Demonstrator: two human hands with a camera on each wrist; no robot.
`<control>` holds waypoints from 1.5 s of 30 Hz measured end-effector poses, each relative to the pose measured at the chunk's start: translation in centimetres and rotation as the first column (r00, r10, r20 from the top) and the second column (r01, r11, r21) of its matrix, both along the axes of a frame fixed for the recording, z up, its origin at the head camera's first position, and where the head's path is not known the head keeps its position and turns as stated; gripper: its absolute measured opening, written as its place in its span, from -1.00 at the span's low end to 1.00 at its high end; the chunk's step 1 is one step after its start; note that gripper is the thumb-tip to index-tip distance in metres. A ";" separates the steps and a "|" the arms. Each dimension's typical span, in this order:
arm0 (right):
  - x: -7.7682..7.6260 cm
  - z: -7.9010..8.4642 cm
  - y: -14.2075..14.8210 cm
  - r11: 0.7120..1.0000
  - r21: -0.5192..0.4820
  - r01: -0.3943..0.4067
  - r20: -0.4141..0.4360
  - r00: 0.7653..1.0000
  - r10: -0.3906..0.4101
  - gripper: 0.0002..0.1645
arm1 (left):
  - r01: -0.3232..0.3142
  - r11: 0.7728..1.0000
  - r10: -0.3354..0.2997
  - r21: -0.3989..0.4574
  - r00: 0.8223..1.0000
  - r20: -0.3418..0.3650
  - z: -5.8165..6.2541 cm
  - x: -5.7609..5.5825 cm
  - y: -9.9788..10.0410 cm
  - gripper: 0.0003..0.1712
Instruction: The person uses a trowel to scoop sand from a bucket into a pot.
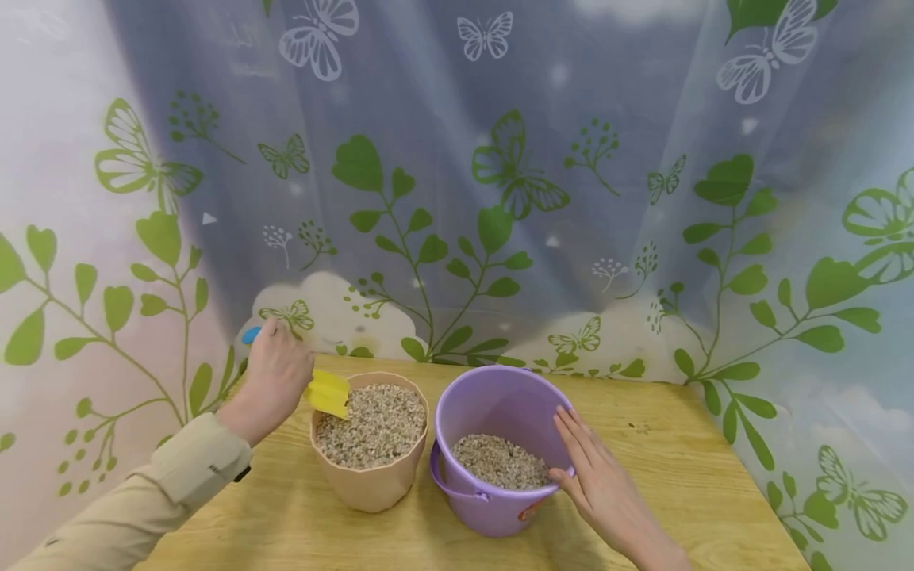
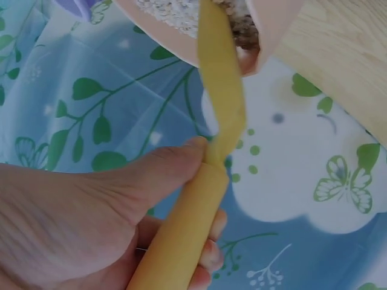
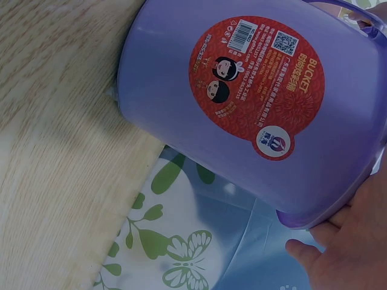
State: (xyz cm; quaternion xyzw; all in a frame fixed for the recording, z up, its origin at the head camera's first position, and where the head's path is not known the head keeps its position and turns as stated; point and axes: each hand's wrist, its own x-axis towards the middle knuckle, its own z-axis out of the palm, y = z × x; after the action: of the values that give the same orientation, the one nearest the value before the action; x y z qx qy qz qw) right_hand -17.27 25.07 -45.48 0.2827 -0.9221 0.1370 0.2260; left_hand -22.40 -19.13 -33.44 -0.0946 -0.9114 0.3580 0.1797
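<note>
My left hand [image 1: 274, 373] grips the yellow handle of a small toy shovel [image 1: 327, 392], its blue end poking out behind the fist. In the left wrist view, the thumb lies along the top of the handle and the fingers wrap beneath. The shovel's blade reaches over the left rim of a peach pot [image 1: 378, 488] and meets the gravel [image 1: 382, 420] that nearly fills it. Beside the pot stands a purple bucket [image 1: 493, 515] with a lower layer of gravel [image 1: 500, 461] inside. Straight fingers of my right hand [image 1: 607, 484] rest on the bucket's right rim.
Both containers stand on a wooden table [image 1: 664, 476]. The bucket's handle [image 1: 453, 488] hangs down on the side facing the pot. A round red label [image 3: 260, 84] is on the bucket's wall. Behind the table hangs a curtain [image 1: 443, 238] printed with leaves and butterflies.
</note>
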 end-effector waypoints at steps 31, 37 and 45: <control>0.3 -0.2 0.5 0.999 0.001 0.035 0.008 0.999 -0.035 -0.17 | 0.429 0.900 -0.405 0.078 0.889 -0.214 -0.9 -2.8 15.6 -0.39; 0.2 -0.1 0.1 0.999 0.007 0.041 0.020 0.999 -0.041 -0.21 | 0.458 0.884 -0.466 -0.092 0.879 -0.098 -2.5 -4.3 19.5 -0.70; 0.1 0.0 0.1 0.999 0.011 0.039 0.000 0.999 -0.039 -0.19 | 0.445 0.770 -0.441 -0.457 0.889 0.123 -5.3 -5.1 22.5 -0.69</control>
State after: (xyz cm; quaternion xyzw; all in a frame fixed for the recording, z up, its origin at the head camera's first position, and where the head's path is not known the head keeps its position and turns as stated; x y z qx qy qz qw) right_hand -17.12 25.14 -45.51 0.2656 -0.9283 0.1277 0.2269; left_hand -27.51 3.42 -38.74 -0.3489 -0.7485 0.5165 0.2264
